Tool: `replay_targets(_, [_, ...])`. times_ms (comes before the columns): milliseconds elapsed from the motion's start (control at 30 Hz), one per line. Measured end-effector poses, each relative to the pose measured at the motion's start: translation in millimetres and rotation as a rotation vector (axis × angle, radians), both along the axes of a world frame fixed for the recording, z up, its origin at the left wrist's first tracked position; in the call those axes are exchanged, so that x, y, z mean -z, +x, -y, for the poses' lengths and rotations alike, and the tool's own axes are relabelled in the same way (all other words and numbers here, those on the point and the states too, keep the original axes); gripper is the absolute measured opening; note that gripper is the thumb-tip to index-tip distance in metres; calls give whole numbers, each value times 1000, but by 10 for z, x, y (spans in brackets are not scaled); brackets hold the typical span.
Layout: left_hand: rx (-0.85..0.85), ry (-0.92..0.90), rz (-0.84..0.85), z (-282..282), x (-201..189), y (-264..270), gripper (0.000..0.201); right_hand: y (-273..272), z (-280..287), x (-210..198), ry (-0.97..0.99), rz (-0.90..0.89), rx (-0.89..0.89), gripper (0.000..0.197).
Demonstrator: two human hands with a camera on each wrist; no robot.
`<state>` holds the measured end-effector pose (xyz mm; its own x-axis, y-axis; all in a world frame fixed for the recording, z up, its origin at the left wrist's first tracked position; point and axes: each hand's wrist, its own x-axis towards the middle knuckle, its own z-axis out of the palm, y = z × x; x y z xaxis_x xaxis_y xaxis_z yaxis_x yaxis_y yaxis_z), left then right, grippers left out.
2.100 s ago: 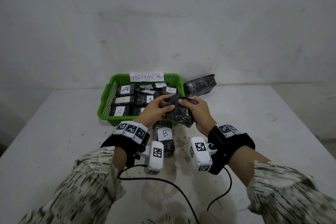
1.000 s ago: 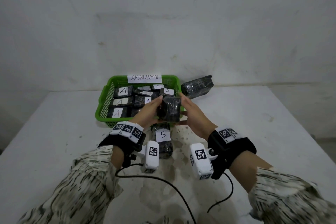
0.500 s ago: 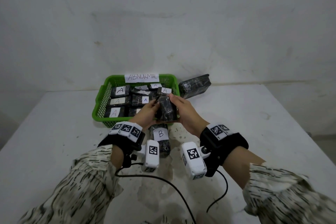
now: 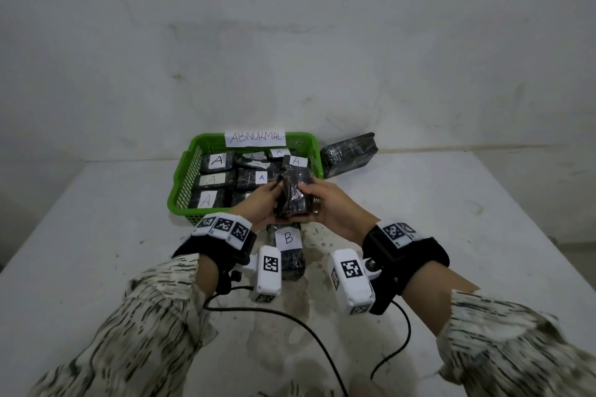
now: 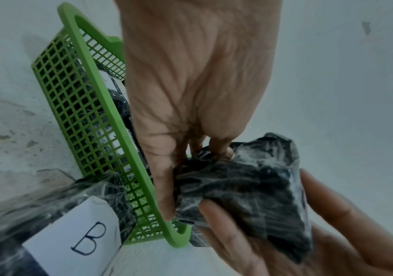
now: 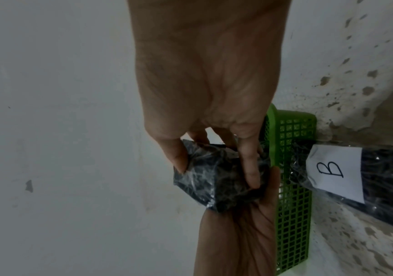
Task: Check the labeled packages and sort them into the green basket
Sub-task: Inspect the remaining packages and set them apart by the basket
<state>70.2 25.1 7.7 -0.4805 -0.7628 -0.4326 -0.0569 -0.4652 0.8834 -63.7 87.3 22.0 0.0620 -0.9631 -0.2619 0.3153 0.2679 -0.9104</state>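
Observation:
Both hands hold one black plastic-wrapped package (image 4: pixel 294 195) upright over the near right corner of the green basket (image 4: pixel 180 185). My left hand (image 4: pixel 263 203) grips its left side, the fingers curled onto the wrap (image 5: pixel 238 186). On the right side, my right hand (image 4: pixel 325 203) grips the package (image 6: pixel 214 179) with thumb and fingers. No label shows on the held package. The basket holds several black packages labeled A (image 4: pixel 216 160) and carries an "ABNORMAL" sign (image 4: pixel 255 138). A package labeled B (image 4: pixel 288 245) lies on the table below the hands.
Another black package (image 4: pixel 350 153) without a visible label leans by the wall, right of the basket. Black cables (image 4: pixel 306 325) trail from the wrist cameras over the near part of the white table (image 4: pixel 483 235). A wall rises just behind the basket.
The held package has been turned from lying flat between the hands to standing upright. Both hands shifted slightly toward the basket's near right corner and kept their hold.

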Motion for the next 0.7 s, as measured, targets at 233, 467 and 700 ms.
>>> replay_targets(233, [14, 31, 13, 32, -65, 6, 41, -28, -30, 40, -34, 80, -49, 36])
replay_targets(467, [-86, -7, 128, 104, -42, -7, 40, 4, 15, 77, -87, 22, 90, 40])
replay_targets(700, [-160, -36, 118, 127, -130, 18, 34, -20, 49, 188, -43, 45, 232, 57])
